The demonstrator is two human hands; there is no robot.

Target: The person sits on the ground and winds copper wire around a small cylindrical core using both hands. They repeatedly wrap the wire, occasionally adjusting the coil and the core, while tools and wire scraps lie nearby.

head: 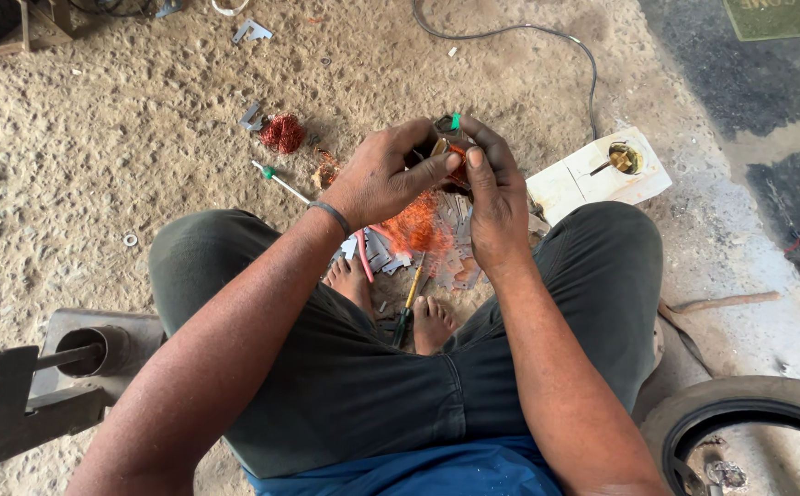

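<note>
Sitting cross-legged on the dirt floor (124,156), both hands up over my knees. My left hand (377,179) and right hand (496,197) pinch the same small coil part (446,147) between thumb & fingertips, w/ a green bit at its far end and orange-red wire showing between my fingers. Both grips are clenched on it; the part is mostly hidden by my fingers, so can't tell its exact shape.

To do this well, I'd judge: keep the left steady as the holder, work w/ the right fingertips only, keep wire strands from snagging.

Below the hands, near my bare feet: a tangle of orange copper wire (416,225), thin metal plates (459,243), a yellow-handled screwdriver (409,298). Further left, a second screwdriver (280,182) w/ a green collar and a red wire ball (282,133). On the right, a white board (593,179) w/ a brass fitting; a black cable (547,37) runs off far. Near left, a heavy metal vise-like tool (42,377); near right, a tyre (739,422). Ground is rough, sandy, w/ darker patches far right.
</note>
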